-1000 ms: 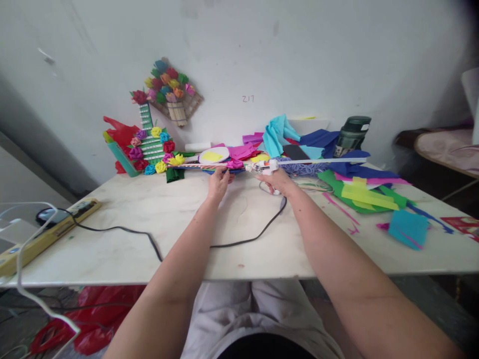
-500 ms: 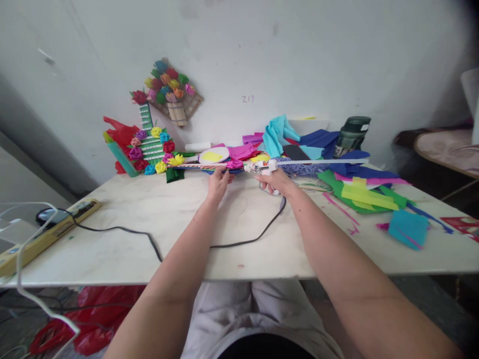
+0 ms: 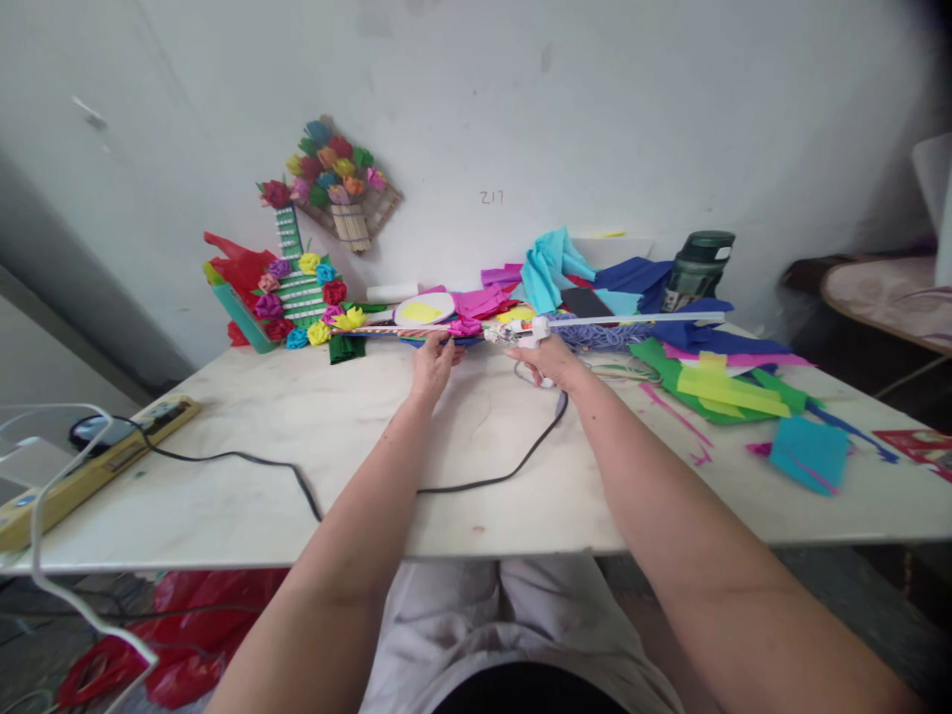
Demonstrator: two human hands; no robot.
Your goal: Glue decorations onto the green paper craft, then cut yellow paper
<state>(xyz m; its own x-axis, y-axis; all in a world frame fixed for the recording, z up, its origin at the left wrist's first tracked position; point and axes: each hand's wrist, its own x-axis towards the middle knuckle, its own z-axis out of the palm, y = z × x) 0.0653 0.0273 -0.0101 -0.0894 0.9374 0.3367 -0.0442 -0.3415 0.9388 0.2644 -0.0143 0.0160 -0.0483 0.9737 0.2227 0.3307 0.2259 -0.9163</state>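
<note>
Barely shifting, our right hand, wrapped round the glue gun, edges a touch leftward while our left hand pinches the striped stick far across the table.

A home craft corner: a marble-topped table against a plain white wall, strewn with coloured paper scraps, with finished paper-flower pieces (one hung up) alongside.

You had a white marble table before you: a black cable crossed it, a yellow power strip lay left, coloured paper sheets far right.
</note>
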